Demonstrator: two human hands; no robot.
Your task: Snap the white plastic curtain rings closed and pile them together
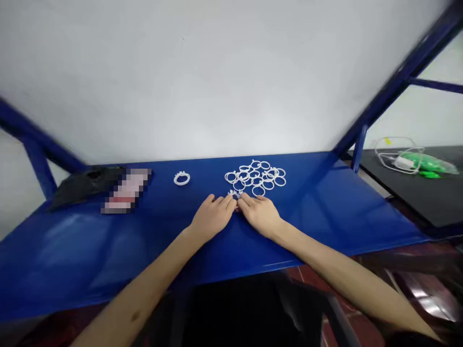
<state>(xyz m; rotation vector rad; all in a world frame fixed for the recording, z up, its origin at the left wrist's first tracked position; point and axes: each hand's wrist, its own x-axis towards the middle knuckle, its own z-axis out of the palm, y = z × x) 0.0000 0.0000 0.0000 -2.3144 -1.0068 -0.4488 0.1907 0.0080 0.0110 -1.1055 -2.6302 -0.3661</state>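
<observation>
White ring (236, 193) with small prongs along its far edge sits just below the centre of the frame, gripped between two bare hands. Left hand (213, 215) and right hand (259, 213) come almost together there, each with its fingertips closed on the near part of it; the fingers hide much of its shape, so I cannot tell whether it is one piece or several. Both forearms reach up from the bottom corners of the frame.

Just beyond the right hand, right of centre, a cluster of loose rings (252, 181) lies spread out, many overlapping. Left of centre, well apart from the cluster, rests a thicker ring bundle (182, 182), also white and pronged. All of these lie on a blue table (325, 207). At its left end are a crumpled black bag (85, 185) and, beside it, a pixelated item (126, 190). A white wall (217, 82) fills the upper frame. At the right edge, a black table (434, 202) bears a white cable (405, 171) and something green (427, 161) in clear plastic.
</observation>
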